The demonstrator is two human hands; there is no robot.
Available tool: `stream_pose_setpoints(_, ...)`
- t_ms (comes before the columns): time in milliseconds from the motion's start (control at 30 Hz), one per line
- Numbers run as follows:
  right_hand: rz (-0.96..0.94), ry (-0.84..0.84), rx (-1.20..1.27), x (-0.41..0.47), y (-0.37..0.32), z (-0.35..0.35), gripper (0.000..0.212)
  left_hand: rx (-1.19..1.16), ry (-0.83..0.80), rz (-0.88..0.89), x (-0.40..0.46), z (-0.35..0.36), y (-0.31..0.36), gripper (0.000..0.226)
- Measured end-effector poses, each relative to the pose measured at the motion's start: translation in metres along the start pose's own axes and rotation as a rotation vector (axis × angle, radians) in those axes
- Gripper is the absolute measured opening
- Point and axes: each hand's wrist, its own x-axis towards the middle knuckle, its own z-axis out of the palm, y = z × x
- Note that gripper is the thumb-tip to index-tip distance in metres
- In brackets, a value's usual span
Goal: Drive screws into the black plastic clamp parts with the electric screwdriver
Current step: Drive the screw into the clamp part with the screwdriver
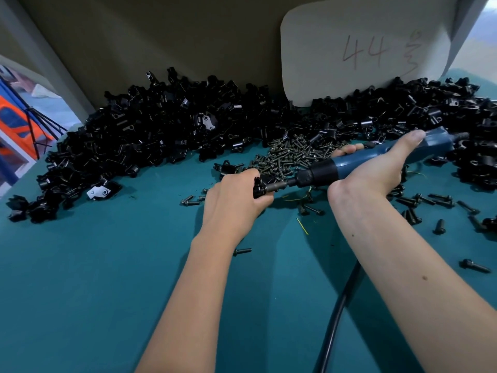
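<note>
- The table (80, 292) has a teal top, and it fills the lower part of the view.
- A brown board (161, 36) stands at the back of the table, like a wall.
- A big heap (150, 125) of black clamp parts lies along this board, from the far left to the far right.
- A pale card (363, 49) leans on the board at the right, and "44" is written on it in red.
- A pile of screws (293, 154) lies in front of the heap, near the middle, and it touches the clamp parts behind it.
- The screwdriver (376, 157) is blue with a black front part. It lies almost level and points to the left.
- A black cable (336, 313) runs over the table from the bottom edge up under the right arm.
- The right hand (376, 170) grasps the screwdriver body: the fingers are curled round it and the thumb lies along the top.
- The left hand (236, 195) is clenched round one clamp (259, 188), above the table and just before the screw pile.
- The bit (277, 185) of the screwdriver goes into the right side of this clamp.
- Loose screws (438, 197) lie scattered on the table at the right, and some few at the left of the hands.
</note>
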Motion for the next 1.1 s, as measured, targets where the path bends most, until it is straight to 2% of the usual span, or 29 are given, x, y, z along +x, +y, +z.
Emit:
stream_pose_setpoints(367, 0.021, -0.156, -0.103, -0.009, 0.010, -0.004, 0.059, 0.186, 0.031, -0.096, 0.003, 0.000, -0.005, 0.040)
stream_pose_setpoints(533, 0.007, -0.223, -0.130, -0.014, 0.013, -0.004, 0.053, 0.259, 0.031, -0.102, 0.002, -0.002, -0.009, 0.033)
stream_pose_setpoints(733, 0.031, -0.212, -0.099, -0.017, 0.012, 0.001, 0.061, -0.036, 0.083, -0.195, 0.000, -0.003, -0.004, 0.029)
stream_pose_setpoints(1100, 0.052, -0.180, -0.076, -0.013, 0.014, -0.005, 0.067, -0.002, 0.063, -0.172, -0.002, -0.005, 0.001, 0.034)
